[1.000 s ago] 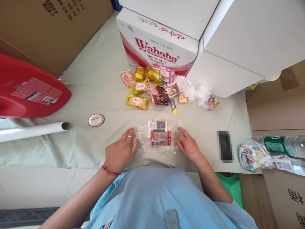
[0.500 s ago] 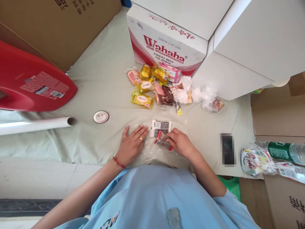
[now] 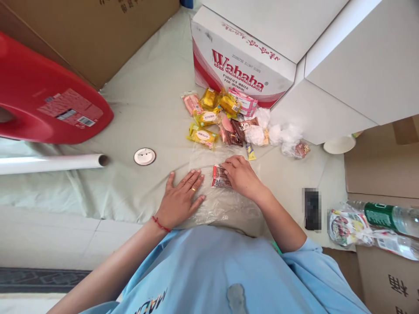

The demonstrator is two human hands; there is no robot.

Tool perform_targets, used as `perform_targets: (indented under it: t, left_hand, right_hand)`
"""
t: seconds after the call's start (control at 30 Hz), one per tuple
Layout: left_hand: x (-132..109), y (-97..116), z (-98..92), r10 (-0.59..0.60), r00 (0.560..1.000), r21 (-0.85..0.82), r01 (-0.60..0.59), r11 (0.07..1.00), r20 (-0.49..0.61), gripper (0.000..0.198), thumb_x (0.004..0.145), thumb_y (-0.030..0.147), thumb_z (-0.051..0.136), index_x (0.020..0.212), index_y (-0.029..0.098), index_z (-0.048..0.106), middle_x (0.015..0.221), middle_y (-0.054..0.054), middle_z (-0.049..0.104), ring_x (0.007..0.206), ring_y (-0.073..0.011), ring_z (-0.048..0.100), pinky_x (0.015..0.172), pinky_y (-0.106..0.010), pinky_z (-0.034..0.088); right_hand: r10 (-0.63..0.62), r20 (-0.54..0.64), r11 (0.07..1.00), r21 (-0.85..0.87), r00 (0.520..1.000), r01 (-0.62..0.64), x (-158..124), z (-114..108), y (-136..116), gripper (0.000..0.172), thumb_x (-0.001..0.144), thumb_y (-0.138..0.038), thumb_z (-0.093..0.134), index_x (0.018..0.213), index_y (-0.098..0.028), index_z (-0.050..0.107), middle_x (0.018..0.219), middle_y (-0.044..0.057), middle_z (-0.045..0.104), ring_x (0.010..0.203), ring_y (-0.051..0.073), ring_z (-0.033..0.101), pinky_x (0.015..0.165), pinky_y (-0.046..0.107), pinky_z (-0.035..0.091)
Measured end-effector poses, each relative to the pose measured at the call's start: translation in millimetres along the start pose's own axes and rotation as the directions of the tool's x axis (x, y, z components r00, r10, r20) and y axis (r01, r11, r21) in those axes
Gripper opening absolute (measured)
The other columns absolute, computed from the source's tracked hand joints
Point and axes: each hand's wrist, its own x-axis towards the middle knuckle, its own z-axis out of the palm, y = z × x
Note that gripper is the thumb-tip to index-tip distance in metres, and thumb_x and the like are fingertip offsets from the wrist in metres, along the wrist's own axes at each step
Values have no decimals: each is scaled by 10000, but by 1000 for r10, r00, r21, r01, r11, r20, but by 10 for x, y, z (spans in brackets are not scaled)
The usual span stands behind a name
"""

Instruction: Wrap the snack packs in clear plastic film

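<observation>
A clear plastic bag [image 3: 225,205] lies flat on the pale green cloth in front of me. My left hand [image 3: 181,198] rests open on the bag's left edge, fingers spread flat. My right hand [image 3: 240,176] covers and grips a red and brown snack packet [image 3: 218,176] on top of the bag. A pile of wrapped snacks [image 3: 218,117], yellow, pink and brown, lies just beyond, in front of the Wahaha carton [image 3: 238,72].
White boxes [image 3: 343,78] stand at the back right, and crumpled clear wrappers [image 3: 278,133] lie at their foot. A red plastic stool [image 3: 49,100] and a white tube [image 3: 49,163] lie left, a round white disc [image 3: 144,156] near them. A green-labelled bottle [image 3: 386,216] and a printed bag [image 3: 347,224] lie right.
My right hand took hold of the red and brown packet and shifted it away from me on the bag, covering the white packet. My left hand flattened onto the bag's left edge.
</observation>
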Motion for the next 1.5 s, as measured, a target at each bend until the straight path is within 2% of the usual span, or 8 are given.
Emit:
perform_targets:
  t: [0.23, 0.9, 1.0, 1.07, 1.2, 1.27, 1.33, 1.5]
  left_hand:
    - [-13, -2, -13, -19, 1000, -38, 20, 999, 19, 617, 1046, 436, 454, 1618, 221, 367, 1646, -155, 421, 1505, -322, 451, 1278, -653, -10]
    - [-41, -43, -14, 25, 999, -19, -25, 1000, -20, 730, 1034, 457, 436, 1678, 210, 198, 1658, -175, 395, 1499, -346, 456, 1278, -653, 24]
    - [-23, -50, -10, 38, 998, -4, -38, 999, -40, 732, 1034, 464, 422, 1682, 215, 187, 1646, -178, 418, 1474, -366, 484, 1275, -660, 43]
    - [-4, -41, -12, 40, 998, 2, -40, 999, -46, 728, 1034, 461, 415, 1683, 227, 182, 1643, -181, 423, 1454, -375, 505, 1273, -667, 53]
    - [21, -7, -37, 40, 998, 29, -39, 999, -51, 727, 1035, 442, 405, 1688, 248, 150, 1625, -194, 449, 1412, -392, 546, 1258, -692, 90]
    - [33, 2, -48, 45, 998, 52, -42, 998, -51, 734, 1034, 434, 404, 1690, 257, 124, 1617, -196, 461, 1397, -397, 560, 1250, -701, 116]
    - [47, 8, -52, 44, 998, 73, -40, 997, -54, 735, 1032, 434, 395, 1690, 272, 110, 1615, -190, 468, 1389, -398, 568, 1245, -703, 140]
    - [63, 40, -32, 10, 999, 94, -6, 996, -38, 732, 1015, 463, 362, 1686, 323, 104, 1635, -162, 450, 1398, -396, 560, 1243, -689, 179]
  right_hand:
    - [26, 35, 996, -85, 999, -23, -172, 181, -93, 714, 910, -340, 757, 1546, -183, 471, 1475, 173, 565, 1429, 373, 404, 1193, 567, 337]
    - [-9, -14, 1000, -1, 1000, 9, -368, 363, -48, 691, 896, -300, 749, 1527, -215, 479, 1458, 166, 553, 1418, 348, 411, 1214, 605, 313]
    - [21, -190, 996, 84, 982, -5, -552, 349, 285, 604, 962, -441, 673, 1498, -228, 494, 1522, 147, 517, 1442, 291, 419, 1215, 515, 358]
    - [216, -441, 976, 112, 871, -185, -824, 231, 716, 469, 1025, -444, 540, 1441, -226, 533, 1459, 149, 561, 1385, 264, 480, 1188, 479, 396]
    - [601, -784, 606, 324, 152, -727, -1509, -125, 1854, 569, 959, -453, 557, 1445, -169, 475, 1457, 218, 525, 1412, 360, 435, 1187, 623, 317]
    - [670, -740, 407, 433, -60, -805, -1750, -280, 2395, 858, 827, -495, 712, 1507, -92, 379, 1526, 297, 441, 1475, 417, 358, 1210, 638, 256]
    - [734, -672, 325, 475, -99, -818, -1864, -383, 2823, 1061, 728, -509, 795, 1551, -65, 293, 1561, 333, 386, 1505, 435, 321, 1223, 628, 233]
    - [817, -574, 397, 490, 56, -776, -1796, -412, 3334, 996, 648, -486, 834, 1490, -138, 431, 1499, 245, 457, 1415, 382, 450, 1201, 527, 328]
